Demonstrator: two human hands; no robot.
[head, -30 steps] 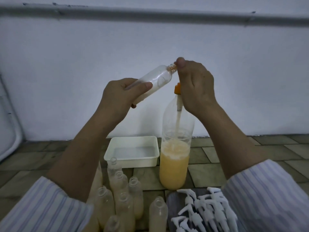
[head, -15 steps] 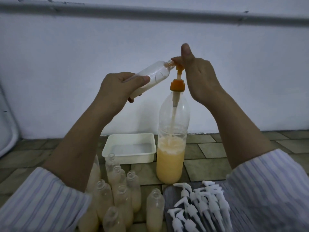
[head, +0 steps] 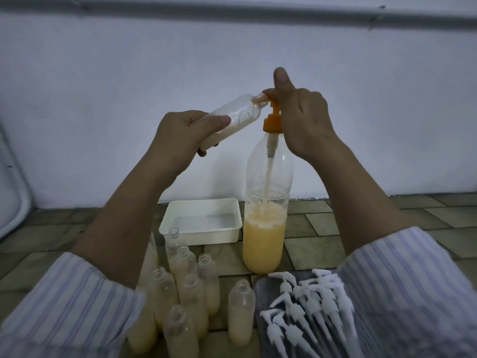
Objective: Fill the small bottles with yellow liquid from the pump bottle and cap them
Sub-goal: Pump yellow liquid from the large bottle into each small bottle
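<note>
Right now my left hand point(head: 180, 140) is gripping a small clear plastic bottle point(head: 232, 117) tilted with its mouth at the orange pump spout point(head: 271, 99) of the tall clear bottle of yellow liquid point(head: 265, 228) standing on the tiled floor point(head: 322, 228), while my right hand point(head: 304, 120) is curling over the pump head, thumb raised.

Dim, bluish, even light with only soft shadows on the wall point(head: 103, 99) behind the forearms, no glare, mild grain and softness throughout, and wide-angle bending of the pipe point(head: 232, 11) along the top edge.
</note>
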